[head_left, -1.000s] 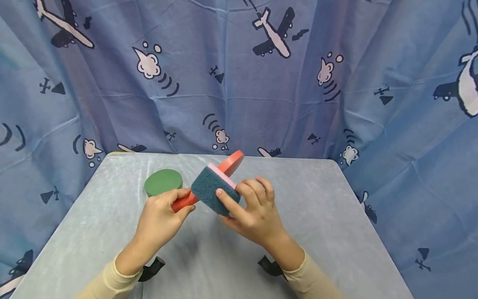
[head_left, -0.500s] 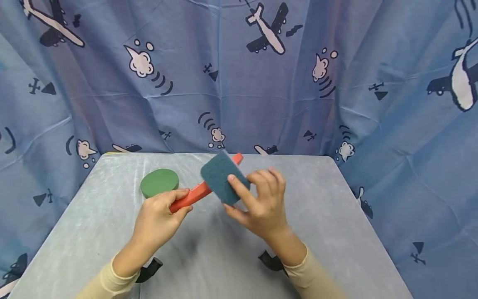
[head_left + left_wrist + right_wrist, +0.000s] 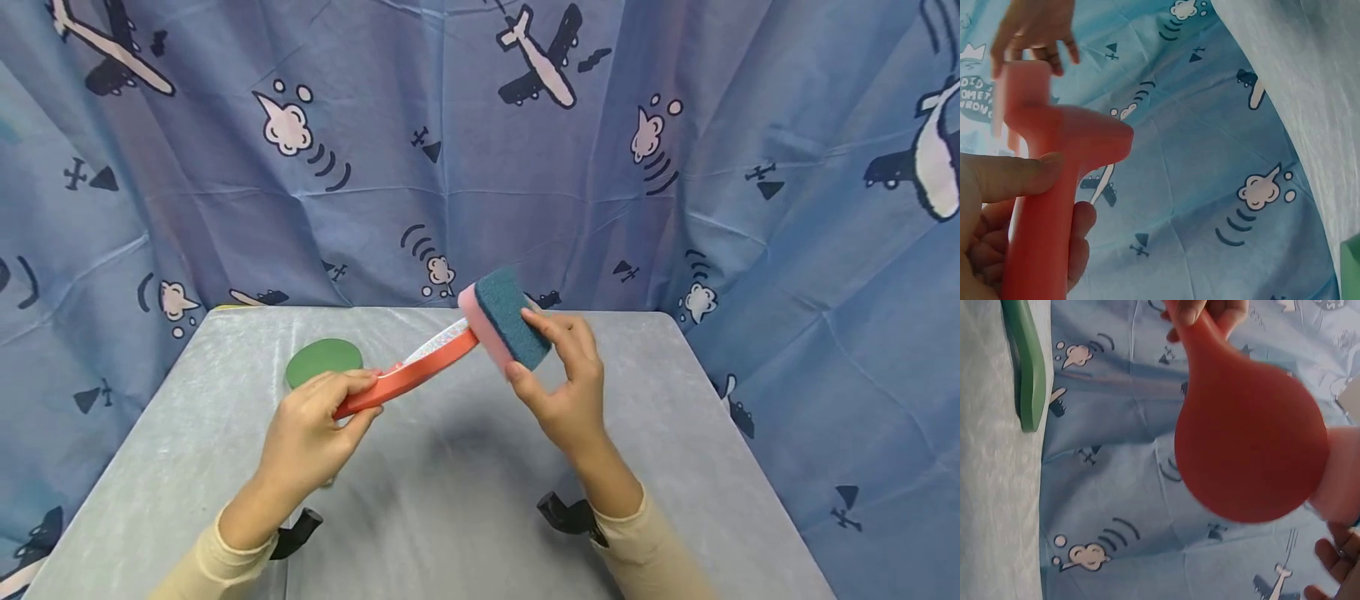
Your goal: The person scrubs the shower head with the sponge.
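My left hand (image 3: 307, 429) pinches the handle of a red hand mirror (image 3: 427, 371), which slants up to the right above the table. A pale, shiny surface shows along its upper side. In my right hand (image 3: 573, 387) is a sponge (image 3: 510, 321), pink with a dark teal scouring layer, held between thumb and fingers. Its pink face is against the far end of the mirror. The right wrist view shows the round red back of the mirror (image 3: 1250, 444), with the pink sponge (image 3: 1342, 472) at its edge. Up close, the left wrist view shows the gripped handle (image 3: 1041, 231).
A green round-headed object (image 3: 322, 360) lies on the grey table (image 3: 660, 467) beyond my left hand, partly hidden by it. Behind the table hangs a blue curtain (image 3: 375, 208) with airplane prints. Black bands are on both wrists.
The right hand has moved the sponge up and right to the mirror's far end and turned it, so its pink side shows more. The left hand keeps its grip, nearly still.
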